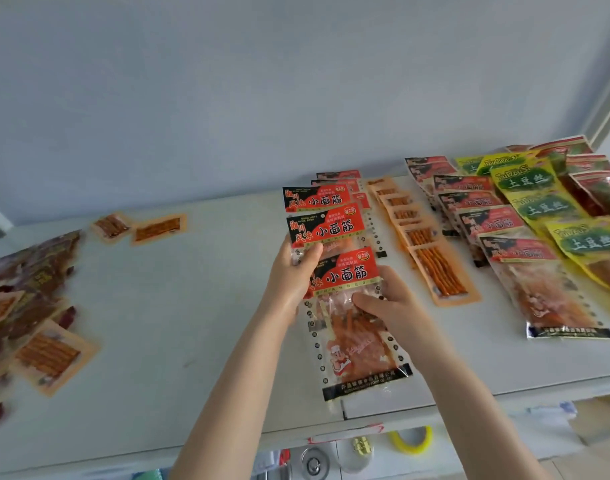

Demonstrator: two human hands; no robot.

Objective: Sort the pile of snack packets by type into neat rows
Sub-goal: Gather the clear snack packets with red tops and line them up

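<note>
Snack packets [331,223] with red labels lie in an overlapping row on the table [192,306]; left hand [293,275] grips one packet's edge, right hand [386,299] pinches the nearest, seemingly raised slightly.

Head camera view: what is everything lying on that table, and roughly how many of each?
Red-topped clear snack packets: about six, overlapped row, centre.
Second red-topped row: five or so, right.
Orange flat stick packets: about seven, row between them.
Yellow-green packets: about five, far right.
Dark red packets: several, back right corner.
Unsorted pile: brown and orange, left edge.
Loose orange packets: two, back left.
White table: one, under everything.
Left hand: grips a centre-row packet.
Right hand: pinches the nearest centre-row packet.
</note>
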